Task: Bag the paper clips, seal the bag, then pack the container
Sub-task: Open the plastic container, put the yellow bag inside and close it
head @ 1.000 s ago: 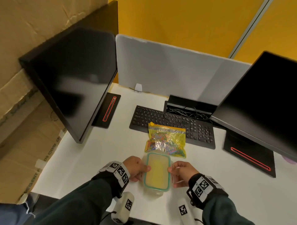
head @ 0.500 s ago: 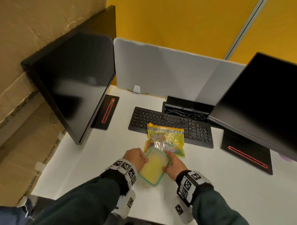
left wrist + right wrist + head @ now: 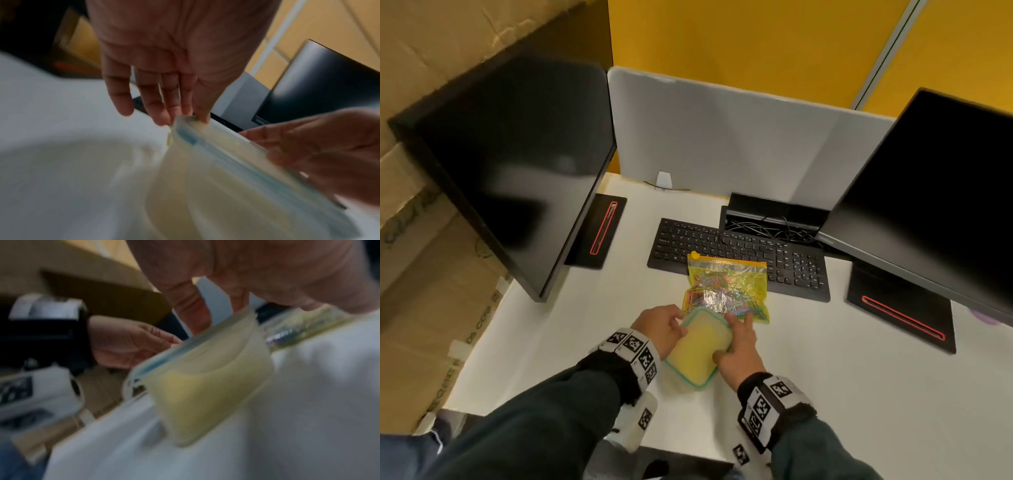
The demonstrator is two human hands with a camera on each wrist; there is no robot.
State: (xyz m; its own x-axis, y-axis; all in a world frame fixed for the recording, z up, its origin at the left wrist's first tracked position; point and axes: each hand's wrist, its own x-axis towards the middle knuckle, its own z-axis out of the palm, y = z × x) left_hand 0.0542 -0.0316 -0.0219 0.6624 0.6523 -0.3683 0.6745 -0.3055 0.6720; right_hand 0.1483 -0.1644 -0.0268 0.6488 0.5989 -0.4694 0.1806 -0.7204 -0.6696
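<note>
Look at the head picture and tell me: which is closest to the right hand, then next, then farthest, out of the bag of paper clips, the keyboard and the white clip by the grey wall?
1. Bag of paper clips, just beyond the right hand.
2. Keyboard, behind the bag.
3. White clip, far back at the divider.

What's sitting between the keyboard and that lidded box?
The yellow bag of paper clips, its far edge on the keyboard, its near edge by the box; head view.

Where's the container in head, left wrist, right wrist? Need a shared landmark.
Head: container lower centre, between both hands.
Left wrist: container lower right, blurred.
Right wrist: container centre, blurred.
Shared landmark: its teal lid rim.
</note>
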